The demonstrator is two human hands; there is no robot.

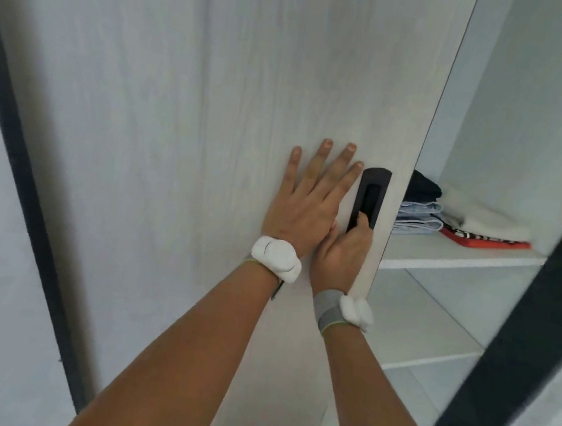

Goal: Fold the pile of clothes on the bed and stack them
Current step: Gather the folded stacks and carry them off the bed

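Left hand (310, 202) flat on the pale woodgrain sliding door (188, 91), right hand (345, 247) hooked into its black recessed handle (368, 199). Fingers could get pinched if it slams shut.

The pale wood-grain sliding wardrobe door (176, 126) fills the left and centre. On it, the left hand (304, 201) lies flat just left of the black recessed oblong handle (368, 199), where the right hand (343, 250) has fingers inside. To the right, folded clothes (452, 215) sit stacked on the white wardrobe shelf (454, 257).

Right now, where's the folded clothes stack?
Head view, right side: the folded clothes sit on the wardrobe shelf, just right of the sliding door edge, beside the black handle.
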